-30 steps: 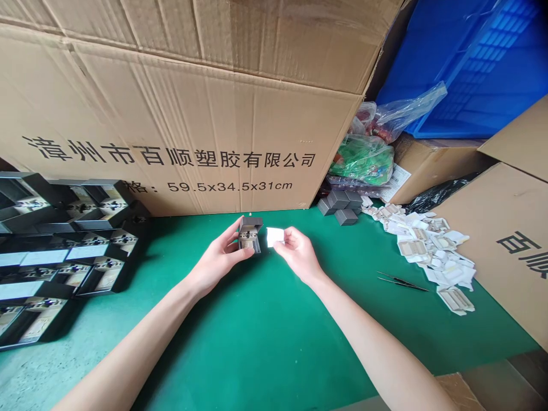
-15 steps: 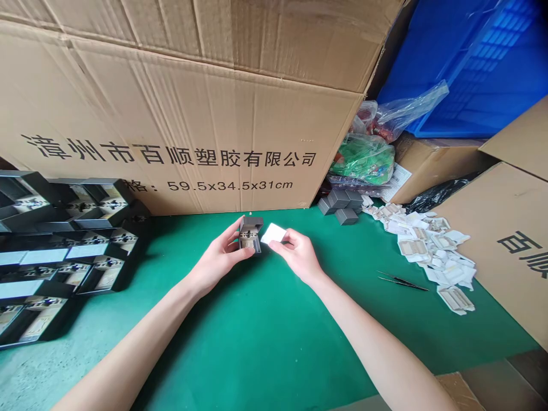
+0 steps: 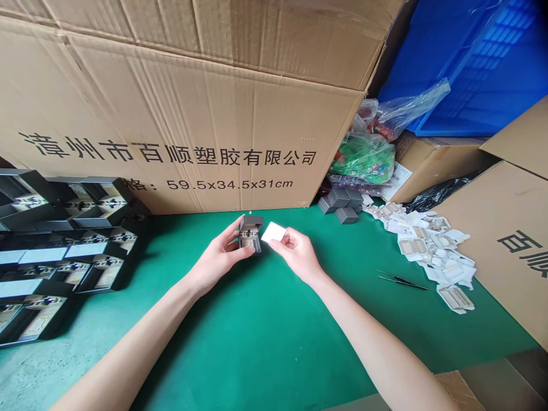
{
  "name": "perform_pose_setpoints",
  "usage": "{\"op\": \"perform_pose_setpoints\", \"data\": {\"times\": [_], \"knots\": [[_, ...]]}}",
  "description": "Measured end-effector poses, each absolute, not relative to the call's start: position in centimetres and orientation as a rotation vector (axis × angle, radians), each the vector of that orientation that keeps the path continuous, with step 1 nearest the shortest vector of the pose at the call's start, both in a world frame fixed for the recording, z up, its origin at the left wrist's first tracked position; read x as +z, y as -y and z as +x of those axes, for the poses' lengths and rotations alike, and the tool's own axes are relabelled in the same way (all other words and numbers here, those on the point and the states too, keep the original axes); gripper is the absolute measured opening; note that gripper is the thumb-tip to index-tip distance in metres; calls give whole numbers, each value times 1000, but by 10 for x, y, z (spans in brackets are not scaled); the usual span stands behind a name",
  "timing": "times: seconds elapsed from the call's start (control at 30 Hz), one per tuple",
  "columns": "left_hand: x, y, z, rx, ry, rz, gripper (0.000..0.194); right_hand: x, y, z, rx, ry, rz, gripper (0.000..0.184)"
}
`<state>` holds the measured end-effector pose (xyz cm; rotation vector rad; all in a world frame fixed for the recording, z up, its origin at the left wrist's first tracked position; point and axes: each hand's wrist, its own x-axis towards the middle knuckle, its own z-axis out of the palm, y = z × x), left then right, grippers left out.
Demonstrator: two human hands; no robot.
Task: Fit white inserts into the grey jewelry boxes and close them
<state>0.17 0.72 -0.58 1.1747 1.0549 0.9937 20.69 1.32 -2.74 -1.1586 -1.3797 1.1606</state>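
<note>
My left hand is closed around a small dark grey hinged box, its lid raised and its opening facing me. Metal hinge parts and a pale lining show inside. To the right of the box, a small gap away, my right hand pinches a flat white square piece between thumb and fingers. Whether that piece is card or a padded insert I cannot tell. Both hands are above the green table surface, near the foot of the big carton.
A large cardboard carton walls off the back. Stacked open dark boxes stand at left. On the right lie closed grey boxes, a heap of white inserts and tweezers. Behind are plastic bags and a blue crate.
Hardly anything differs. The white piece in my right hand has tilted very slightly, while the box in my left hand keeps its place.
</note>
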Motion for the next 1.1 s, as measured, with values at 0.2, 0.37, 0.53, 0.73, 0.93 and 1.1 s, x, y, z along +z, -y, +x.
{"op": "perform_pose_setpoints", "data": {"times": [0.2,0.37,0.53,0.73,0.93,1.1], "knots": [[-7,-7,1,991,-1043,1171,93,-31,-13,208,1173,1391,-1158,31],[-7,-8,1,992,-1045,1184,92,-31,-13,207,1174,1389,-1159,30],[-7,-8,1,990,-1043,1184,91,-30,-13,208,1184,1395,-1168,32],[-8,-8,1,989,-1043,1162,91,-28,-12,208,1191,1395,-1167,31],[-8,-7,1,988,-1043,1167,91,-27,-12,207,1197,1394,-1158,30],[-11,-8,0,990,-1031,1192,90,-25,-11,207,1227,1410,-1172,28]]}}
